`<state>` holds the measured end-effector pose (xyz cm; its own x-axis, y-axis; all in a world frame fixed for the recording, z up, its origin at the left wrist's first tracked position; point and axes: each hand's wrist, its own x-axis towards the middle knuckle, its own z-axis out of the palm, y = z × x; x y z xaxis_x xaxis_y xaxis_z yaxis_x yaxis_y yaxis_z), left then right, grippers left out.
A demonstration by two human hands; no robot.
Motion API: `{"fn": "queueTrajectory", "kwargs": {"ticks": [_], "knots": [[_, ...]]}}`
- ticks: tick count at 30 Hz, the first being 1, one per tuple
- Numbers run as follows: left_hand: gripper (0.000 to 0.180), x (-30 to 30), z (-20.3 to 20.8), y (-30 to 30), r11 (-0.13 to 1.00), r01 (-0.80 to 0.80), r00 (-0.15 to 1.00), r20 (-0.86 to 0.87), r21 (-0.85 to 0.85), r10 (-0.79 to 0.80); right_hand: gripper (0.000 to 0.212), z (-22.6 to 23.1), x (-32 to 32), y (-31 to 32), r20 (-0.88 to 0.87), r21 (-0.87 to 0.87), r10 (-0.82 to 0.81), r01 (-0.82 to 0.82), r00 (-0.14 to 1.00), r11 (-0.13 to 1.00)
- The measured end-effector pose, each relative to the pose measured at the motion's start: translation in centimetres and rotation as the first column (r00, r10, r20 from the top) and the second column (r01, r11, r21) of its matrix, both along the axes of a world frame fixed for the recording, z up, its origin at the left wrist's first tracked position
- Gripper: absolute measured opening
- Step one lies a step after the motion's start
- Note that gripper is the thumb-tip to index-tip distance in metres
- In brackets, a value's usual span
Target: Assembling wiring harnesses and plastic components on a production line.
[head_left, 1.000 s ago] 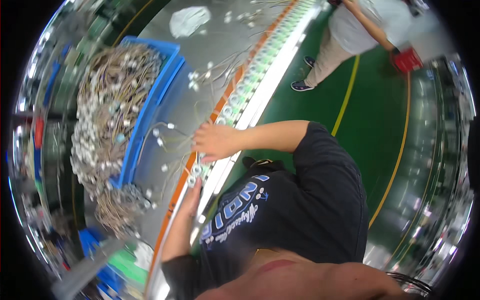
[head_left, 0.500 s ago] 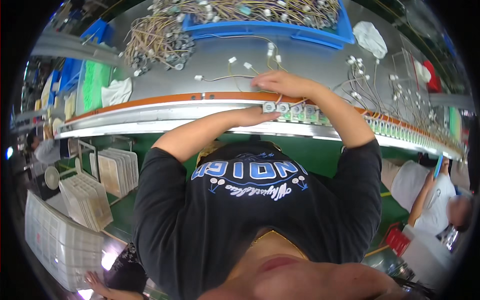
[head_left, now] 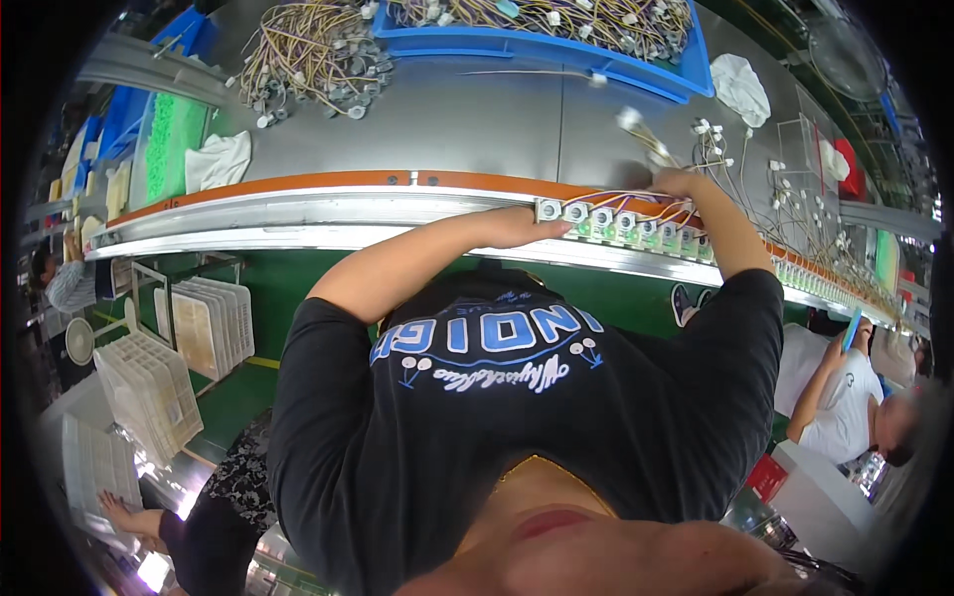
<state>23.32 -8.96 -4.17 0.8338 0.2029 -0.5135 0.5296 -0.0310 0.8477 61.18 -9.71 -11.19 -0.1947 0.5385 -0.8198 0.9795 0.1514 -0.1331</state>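
A row of small white blocks with green circuit boards (head_left: 624, 231) stands in the long metal rail (head_left: 328, 214) in front of me. My left hand (head_left: 519, 227) is at the row's left end, with its thumb along the front of the first blocks and its fingers partly hidden behind them. My right hand (head_left: 680, 185) is just beyond the rail, closed around a bundle of thin wires (head_left: 651, 145) with white plugs, blurred by motion. Its fingertips are partly hidden. Yellow and purple wires run along the tops of the blocks toward this hand.
Beyond the rail, a blue tray (head_left: 537, 48) holds many wire leads, with a loose wire pile (head_left: 308, 65) beside it. White cloths (head_left: 740, 89) lie on the metal table. More wired blocks (head_left: 825, 283) continue rightward. Co-workers and white plastic racks (head_left: 204, 328) are around me.
My right hand has moved right along the rail, drawing the spread wires into a bundle. More of the block row shows. My left hand stays at the row's end.
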Motion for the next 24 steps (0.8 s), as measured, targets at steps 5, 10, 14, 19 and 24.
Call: {"fn": "queueTrajectory", "kwargs": {"ticks": [5,10,14,19,24], "knots": [[0.071,-0.3,1.0,0.1,0.999,-0.028,0.999,-0.027,-0.021,0.027,0.027,2.8,-2.7,1.2,0.082,0.518,-0.16,0.095,0.984,0.85],[0.068,0.0,1.3,0.0,1.0,-0.023,1.0,-0.014,-0.004,0.023,0.019,6.3,-13.0,7.8,-0.311,0.62,-0.095,0.277,0.946,0.734],[0.065,-1.3,1.1,-0.2,0.979,-0.033,0.993,-0.106,0.203,0.055,0.024,3.8,-15.5,9.4,0.003,0.606,-0.058,0.045,0.998,0.794],[0.049,-4.9,4.0,-1.6,0.94,-0.266,0.964,0.038,0.211,0.264,0.031,0.1,-14.1,7.8,0.004,0.485,-0.074,0.063,0.997,0.872],[0.033,-6.9,4.1,-1.2,0.865,-0.495,0.851,0.244,0.081,0.465,0.033,1.5,-10.7,6.9,-0.157,0.393,-0.155,0.205,0.975,0.896]]}}
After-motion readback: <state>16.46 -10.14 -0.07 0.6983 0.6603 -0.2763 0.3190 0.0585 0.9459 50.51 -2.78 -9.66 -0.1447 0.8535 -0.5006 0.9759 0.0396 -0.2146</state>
